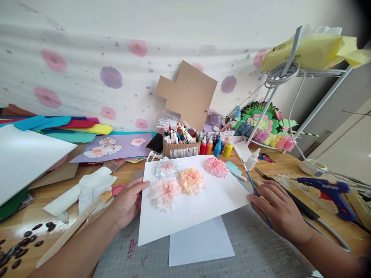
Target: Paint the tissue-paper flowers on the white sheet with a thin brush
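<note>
Between my two hands a white sheet of paper (220, 200) is held up at a slant over a grey cutting mat (121, 255). My left hand (129, 199) pinches its left edge. My right hand (279, 208) grips its right corner and also has a thin blue paintbrush (254, 188) between the fingers, bristle end up. Ruffled flowers lie on the sheet: a blue-and-pink one (167, 167), a pale pink one (165, 193), an orange one (191, 181) and a deeper pink one (216, 167). Under it, a smaller white sheet (201, 245) rests on the mat.
Behind stand a cardboard box of pens (181, 150) and several paint bottles (217, 148). At right lie a blue glue gun (327, 189) and a black-handled tool (295, 200). Left are a paper roll (66, 195), black pebble-like pieces (20, 247) and a purple sheet with flowers (121, 150).
</note>
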Demonstrator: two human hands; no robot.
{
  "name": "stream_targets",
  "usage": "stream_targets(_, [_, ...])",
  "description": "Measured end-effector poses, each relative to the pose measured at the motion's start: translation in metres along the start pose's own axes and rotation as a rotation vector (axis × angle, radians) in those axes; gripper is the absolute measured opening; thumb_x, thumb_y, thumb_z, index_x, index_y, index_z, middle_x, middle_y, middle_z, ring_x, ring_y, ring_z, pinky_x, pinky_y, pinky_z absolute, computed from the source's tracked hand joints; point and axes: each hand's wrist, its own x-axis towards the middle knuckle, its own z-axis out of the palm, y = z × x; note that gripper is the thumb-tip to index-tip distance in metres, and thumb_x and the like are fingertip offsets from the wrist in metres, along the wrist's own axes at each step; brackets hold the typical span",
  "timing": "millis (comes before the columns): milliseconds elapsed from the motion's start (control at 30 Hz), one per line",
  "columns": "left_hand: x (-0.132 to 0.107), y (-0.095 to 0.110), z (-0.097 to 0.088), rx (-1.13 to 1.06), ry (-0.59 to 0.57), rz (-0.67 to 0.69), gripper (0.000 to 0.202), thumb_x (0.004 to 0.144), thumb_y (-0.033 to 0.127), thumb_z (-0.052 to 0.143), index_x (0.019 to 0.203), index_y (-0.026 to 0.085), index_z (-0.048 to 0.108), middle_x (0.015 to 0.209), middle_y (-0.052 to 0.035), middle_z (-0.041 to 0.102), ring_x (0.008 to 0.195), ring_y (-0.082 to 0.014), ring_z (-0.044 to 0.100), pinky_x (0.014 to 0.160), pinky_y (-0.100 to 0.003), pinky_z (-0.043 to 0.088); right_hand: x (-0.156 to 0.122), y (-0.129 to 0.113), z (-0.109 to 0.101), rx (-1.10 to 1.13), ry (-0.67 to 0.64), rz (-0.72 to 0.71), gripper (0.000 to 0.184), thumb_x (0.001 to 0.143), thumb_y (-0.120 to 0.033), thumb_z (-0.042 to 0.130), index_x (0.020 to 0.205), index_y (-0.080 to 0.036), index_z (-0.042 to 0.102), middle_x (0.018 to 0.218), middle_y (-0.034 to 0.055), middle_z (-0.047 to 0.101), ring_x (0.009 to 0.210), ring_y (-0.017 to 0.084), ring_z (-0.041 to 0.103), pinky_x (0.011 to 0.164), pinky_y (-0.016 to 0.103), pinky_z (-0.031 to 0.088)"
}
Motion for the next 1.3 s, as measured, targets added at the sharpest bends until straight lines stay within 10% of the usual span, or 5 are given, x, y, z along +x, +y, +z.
stream_targets(500, [-0.001,-0.008,-0.002,0.015,-0.061,0.027,0.021,0.065,0.02,0.078,0.072,0.016,0.059,0.066,-0.0006,0.065,0.056,-0.0157,0.063,0.051,-0.025,0.054,0.002,0.009,-0.002,-0.115,0.008,0.016,0.004,0.086,-0.012,0.061,0.086,-0.015,0.064,0.082,0.0065,0.056,0.082,0.02,0.052,0.089,0.044,0.045])
stream_targets(800, [0.009,-0.014,0.004,0.088,-0.088,0.051,0.022,0.091,0.025,0.06,0.074,0.014,0.053,0.066,0.0041,0.056,0.054,-0.0093,0.056,0.05,-0.022,0.049,0.006,0.018,-0.001,-0.197,0.026,0.01,0.004,0.091,-0.017,0.056,0.091,-0.014,0.059,0.088,0.0015,0.054,0.086,0.016,0.054,0.087,0.041,0.048])
stream_targets(1300, [-0.002,-0.014,-0.008,0.089,-0.152,-0.04,0.042,0.059,0.037,0.087,0.065,0.018,0.05,0.063,0.0009,0.063,0.059,-0.0145,0.06,0.051,-0.023,0.053,0.02,-0.018,0.008,-0.023,0.034,-0.083,0.02,0.084,-0.015,0.067,0.104,-0.012,0.063,0.09,0.0081,0.06,0.086,0.021,0.055,0.092,0.052,0.045])
